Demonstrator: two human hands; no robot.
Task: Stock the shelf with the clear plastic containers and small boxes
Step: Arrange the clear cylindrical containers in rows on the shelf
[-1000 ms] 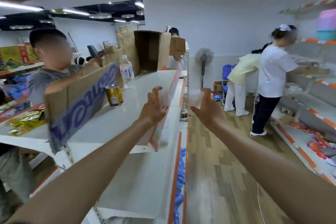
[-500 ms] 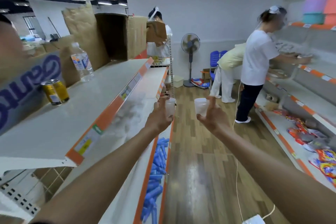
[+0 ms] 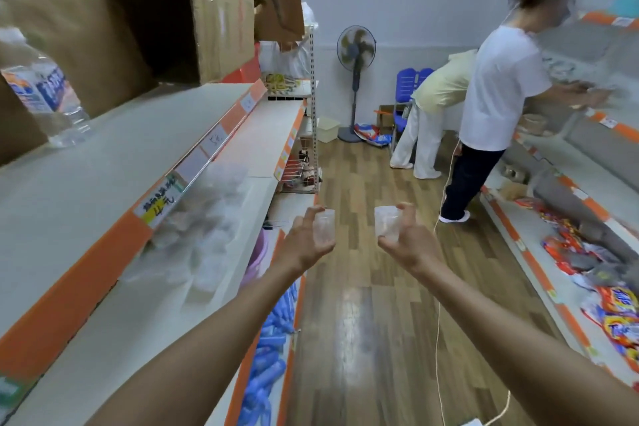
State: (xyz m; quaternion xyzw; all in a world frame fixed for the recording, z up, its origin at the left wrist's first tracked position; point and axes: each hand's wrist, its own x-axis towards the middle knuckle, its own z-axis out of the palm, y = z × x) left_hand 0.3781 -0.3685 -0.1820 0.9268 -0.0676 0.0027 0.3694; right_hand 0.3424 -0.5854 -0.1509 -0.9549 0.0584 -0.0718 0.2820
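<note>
Bottled water (image 3: 45, 97) stood near the left end of the top shelf (image 3: 103, 162), with an open cardboard box (image 3: 179, 17) lying on its side behind it. On the shelf below (image 3: 269, 135), a blurred heap of clear containers (image 3: 204, 225) lay close to the orange front edge. Just off that edge, over the wooden floor (image 3: 363, 304), the left hand (image 3: 304, 242) gripped the left container (image 3: 324, 226), fingers curled and spread round its wall. The container stood upright, long axis vertical, open rim up. Near it but apart, the right container (image 3: 386, 221) pointed the same way, and the right hand (image 3: 408, 242) clasped it with curled fingers. Farther right, a person in a white shirt (image 3: 498, 86) leaned toward the far shelving.
</note>
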